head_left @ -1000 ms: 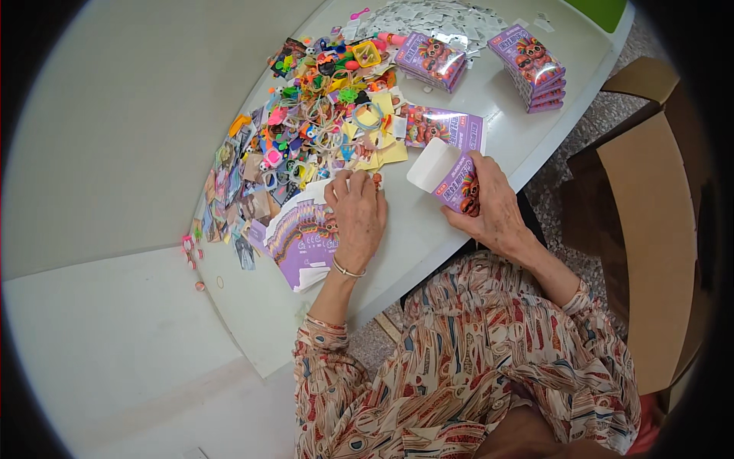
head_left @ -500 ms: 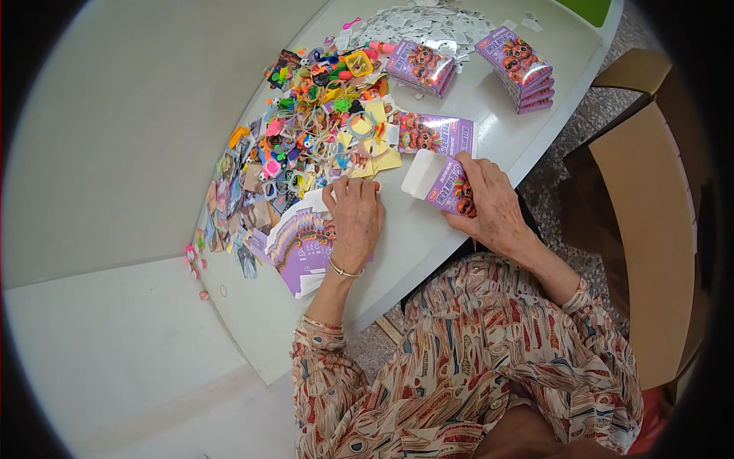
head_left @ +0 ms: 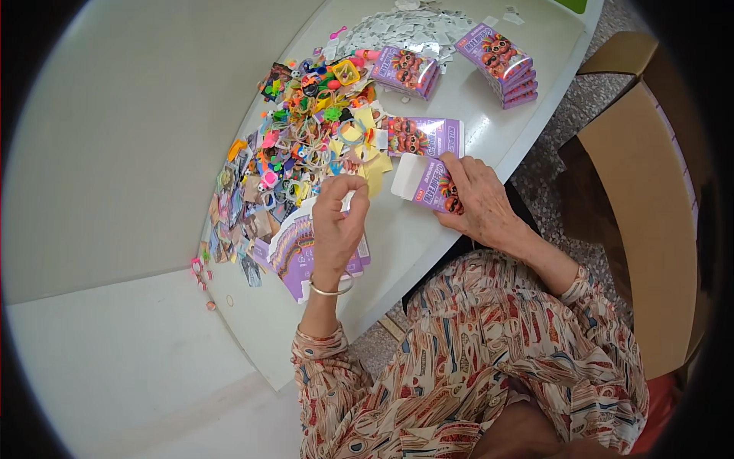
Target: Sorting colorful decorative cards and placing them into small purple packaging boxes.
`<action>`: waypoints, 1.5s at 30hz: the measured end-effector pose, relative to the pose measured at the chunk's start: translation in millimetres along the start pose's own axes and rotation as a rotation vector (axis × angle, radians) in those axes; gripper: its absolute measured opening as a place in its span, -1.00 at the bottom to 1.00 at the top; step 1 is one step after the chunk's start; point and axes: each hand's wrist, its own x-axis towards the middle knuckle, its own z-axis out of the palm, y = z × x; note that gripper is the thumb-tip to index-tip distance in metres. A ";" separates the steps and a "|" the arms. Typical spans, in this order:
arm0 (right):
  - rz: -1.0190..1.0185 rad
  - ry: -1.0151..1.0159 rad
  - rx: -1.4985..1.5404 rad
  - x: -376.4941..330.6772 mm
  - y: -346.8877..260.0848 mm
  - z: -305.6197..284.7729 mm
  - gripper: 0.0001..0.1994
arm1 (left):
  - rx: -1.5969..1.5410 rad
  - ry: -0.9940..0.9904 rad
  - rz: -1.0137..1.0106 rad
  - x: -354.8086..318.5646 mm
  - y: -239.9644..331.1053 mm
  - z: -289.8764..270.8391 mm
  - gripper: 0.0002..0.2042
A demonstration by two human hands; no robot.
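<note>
My right hand (head_left: 482,195) is closed around a small purple cardboard box (head_left: 430,183) with a cartoon print. Its white end flap (head_left: 405,176) stands open toward my left hand. My left hand (head_left: 336,226) hovers over a fan of flat purple cartons (head_left: 294,264), fingers curled in toward the thumb; anything pinched there is too small or hidden to name. Just beyond my left hand spreads a heap of small colourful toys (head_left: 306,145), with bands and yellow paper squares mixed in. A flat purple carton (head_left: 424,136) lies on the table beyond the held box.
Purple boxes are stacked at the far right (head_left: 497,57), and a shorter pile (head_left: 405,70) stands left of them. Behind lies a mound of small white packets (head_left: 405,30). A large brown cardboard box (head_left: 638,214) stands to the right, beyond the white table's edge (head_left: 527,138).
My left hand has lifted back from the near edge of the toy heap, its fingers curling up. The right hand still holds the purple box, and the whole view has shifted slightly.
</note>
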 end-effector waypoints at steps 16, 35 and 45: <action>-0.015 -0.013 0.207 -2.0 -2.4 4.6 -0.19 | -0.004 -0.285 0.285 29.8 -6.5 13.0 -0.77; -0.055 0.039 0.143 -4.5 3.5 14.3 -0.17 | 0.598 0.076 0.608 110.2 -49.5 19.1 -0.92; -0.195 0.282 0.155 -3.9 14.1 24.5 -0.22 | 0.179 0.102 0.412 282.4 21.5 33.8 -0.83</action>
